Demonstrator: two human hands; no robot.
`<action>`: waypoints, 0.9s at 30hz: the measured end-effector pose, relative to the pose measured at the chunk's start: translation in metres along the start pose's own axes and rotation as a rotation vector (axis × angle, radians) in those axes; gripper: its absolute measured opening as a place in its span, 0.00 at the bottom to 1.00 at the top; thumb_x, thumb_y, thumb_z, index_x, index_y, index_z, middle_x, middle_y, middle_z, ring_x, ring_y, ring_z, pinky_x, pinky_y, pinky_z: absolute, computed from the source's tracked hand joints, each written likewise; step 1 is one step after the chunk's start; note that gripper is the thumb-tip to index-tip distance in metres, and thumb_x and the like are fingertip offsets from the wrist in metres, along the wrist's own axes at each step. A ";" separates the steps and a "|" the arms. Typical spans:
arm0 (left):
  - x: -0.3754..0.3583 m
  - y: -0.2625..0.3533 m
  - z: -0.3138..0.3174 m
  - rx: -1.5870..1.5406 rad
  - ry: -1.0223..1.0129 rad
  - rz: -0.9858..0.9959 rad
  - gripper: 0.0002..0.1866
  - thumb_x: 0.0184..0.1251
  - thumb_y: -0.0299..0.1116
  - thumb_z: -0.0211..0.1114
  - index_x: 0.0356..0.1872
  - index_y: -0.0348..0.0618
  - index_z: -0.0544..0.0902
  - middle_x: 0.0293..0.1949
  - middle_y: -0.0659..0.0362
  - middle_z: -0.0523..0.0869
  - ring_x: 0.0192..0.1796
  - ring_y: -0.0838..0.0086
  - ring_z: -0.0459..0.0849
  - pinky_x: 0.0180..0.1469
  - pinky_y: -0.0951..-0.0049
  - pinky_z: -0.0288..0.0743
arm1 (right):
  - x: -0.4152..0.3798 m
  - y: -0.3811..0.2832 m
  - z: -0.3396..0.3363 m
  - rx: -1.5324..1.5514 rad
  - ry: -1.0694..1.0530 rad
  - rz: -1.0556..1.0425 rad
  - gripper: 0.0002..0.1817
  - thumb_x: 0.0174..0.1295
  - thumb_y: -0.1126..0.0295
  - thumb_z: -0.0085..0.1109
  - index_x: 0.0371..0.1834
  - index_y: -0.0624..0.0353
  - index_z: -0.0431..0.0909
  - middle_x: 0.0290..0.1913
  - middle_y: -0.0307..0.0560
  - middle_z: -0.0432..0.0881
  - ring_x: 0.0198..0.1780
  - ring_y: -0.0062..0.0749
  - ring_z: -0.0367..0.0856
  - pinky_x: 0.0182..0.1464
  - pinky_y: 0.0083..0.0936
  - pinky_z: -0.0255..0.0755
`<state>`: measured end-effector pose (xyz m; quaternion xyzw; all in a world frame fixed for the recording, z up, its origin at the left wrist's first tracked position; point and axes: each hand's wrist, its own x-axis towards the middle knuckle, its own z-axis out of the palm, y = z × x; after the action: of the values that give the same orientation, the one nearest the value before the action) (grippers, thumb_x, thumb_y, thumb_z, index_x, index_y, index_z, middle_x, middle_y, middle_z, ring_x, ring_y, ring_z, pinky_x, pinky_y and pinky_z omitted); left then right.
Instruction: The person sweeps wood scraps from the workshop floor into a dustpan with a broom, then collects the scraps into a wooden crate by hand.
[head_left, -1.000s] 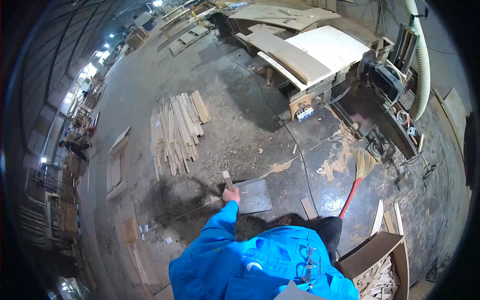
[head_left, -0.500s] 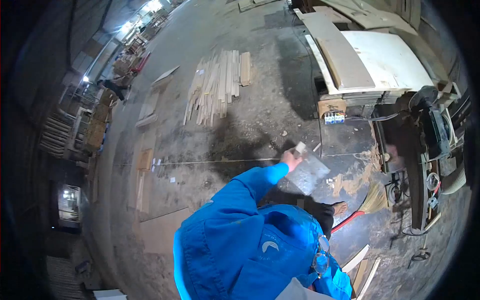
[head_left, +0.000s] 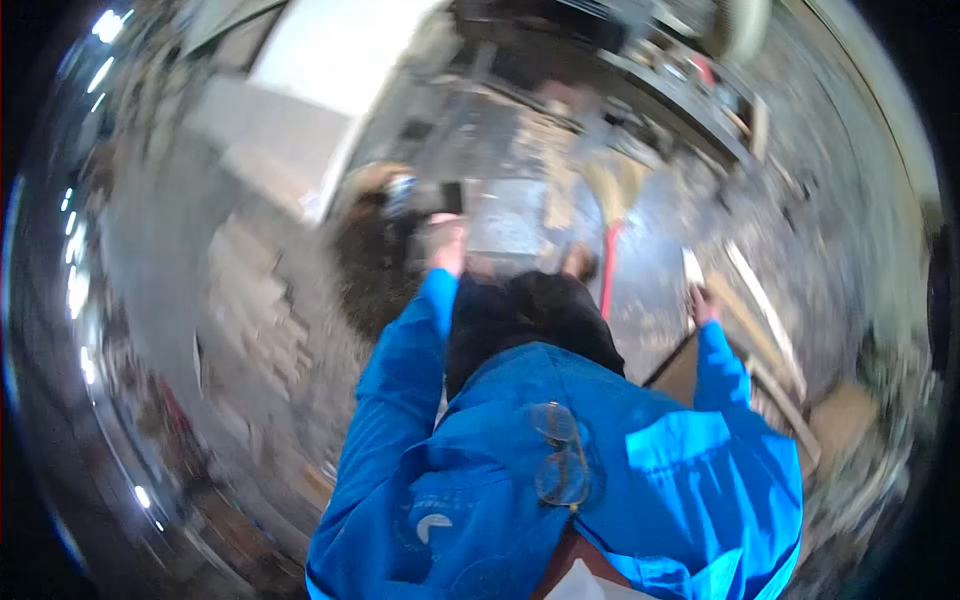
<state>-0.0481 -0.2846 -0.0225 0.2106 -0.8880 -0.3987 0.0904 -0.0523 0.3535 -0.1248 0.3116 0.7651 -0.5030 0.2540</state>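
Observation:
My left hand (head_left: pixel 447 247), smeared by motion, is closed at the left side of a flat grey sheet (head_left: pixel 508 220) that looks like a dustpan. A small dark block shape (head_left: pixel 453 196) juts up past its fingers; I cannot tell what this hand holds. Over on the right, my right hand (head_left: pixel 706 304) has its fingers round the near end of a pale wooden strip (head_left: pixel 692 266). Two more strips lie beside it, a tan one (head_left: pixel 745 315) and a white one (head_left: pixel 762 300). A broom with a red handle (head_left: pixel 611 265) lies between my hands.
A white board (head_left: pixel 335 50) is at the upper left, with machinery (head_left: pixel 680 95) at the upper right. Wooden pieces (head_left: pixel 255 300) are spread over the floor at left. My foot (head_left: pixel 578 262) is near the broom.
My view has swung right and down. The right hand has come into view at the pale strip. The left hand stays by the grey sheet, both further left in view.

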 end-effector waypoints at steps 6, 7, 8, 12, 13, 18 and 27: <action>0.087 -0.011 0.050 -0.264 -0.019 -0.099 0.08 0.65 0.29 0.70 0.41 0.42 0.81 0.37 0.59 0.85 0.42 0.69 0.84 0.51 0.65 0.78 | -0.069 -0.008 0.032 -0.002 0.136 0.108 0.36 0.66 0.45 0.71 0.66 0.64 0.80 0.49 0.50 0.89 0.43 0.31 0.87 0.42 0.28 0.81; 0.103 -0.017 0.058 -0.203 -0.034 -0.085 0.08 0.66 0.29 0.70 0.42 0.41 0.82 0.39 0.58 0.86 0.44 0.68 0.85 0.52 0.64 0.78 | -0.084 0.003 0.039 0.009 0.148 0.137 0.36 0.66 0.45 0.71 0.66 0.64 0.80 0.49 0.50 0.89 0.43 0.31 0.87 0.42 0.28 0.81; 0.121 -0.024 0.067 -0.147 -0.046 -0.069 0.08 0.66 0.29 0.70 0.43 0.40 0.83 0.41 0.57 0.87 0.45 0.67 0.86 0.53 0.64 0.78 | -0.098 0.016 0.046 -0.098 0.180 0.130 0.36 0.66 0.45 0.71 0.65 0.65 0.80 0.50 0.53 0.89 0.46 0.32 0.88 0.45 0.30 0.81; 0.171 -0.060 0.104 -0.071 -0.072 -0.179 0.13 0.67 0.31 0.70 0.49 0.39 0.85 0.48 0.53 0.90 0.50 0.64 0.87 0.56 0.61 0.78 | -0.162 0.106 0.078 -0.267 0.194 0.171 0.33 0.68 0.47 0.67 0.61 0.68 0.82 0.48 0.61 0.90 0.49 0.35 0.90 0.50 0.32 0.81; 0.184 -0.062 0.113 0.020 -0.080 -0.259 0.15 0.68 0.34 0.70 0.51 0.38 0.85 0.51 0.52 0.90 0.52 0.62 0.88 0.57 0.60 0.79 | -0.183 0.107 0.094 -0.261 0.212 0.114 0.32 0.69 0.48 0.67 0.62 0.68 0.81 0.47 0.60 0.90 0.47 0.36 0.90 0.50 0.33 0.81; 0.240 -0.148 0.185 0.054 0.027 -0.296 0.25 0.70 0.46 0.66 0.53 0.30 0.84 0.56 0.40 0.88 0.54 0.46 0.88 0.55 0.51 0.80 | -0.244 0.197 0.191 -0.140 0.055 0.440 0.31 0.68 0.48 0.67 0.61 0.64 0.82 0.43 0.59 0.91 0.48 0.43 0.91 0.52 0.37 0.81; 0.322 -0.203 0.292 0.438 0.201 -0.411 0.33 0.71 0.55 0.65 0.55 0.26 0.83 0.50 0.36 0.89 0.48 0.42 0.90 0.51 0.46 0.86 | -0.187 0.174 0.262 0.134 0.019 0.502 0.27 0.70 0.56 0.66 0.67 0.59 0.78 0.47 0.50 0.90 0.46 0.32 0.88 0.46 0.30 0.81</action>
<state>-0.3709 -0.3531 -0.3703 0.4385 -0.8782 -0.1849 0.0479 0.2213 0.1215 -0.1958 0.5125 0.6310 -0.4710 0.3426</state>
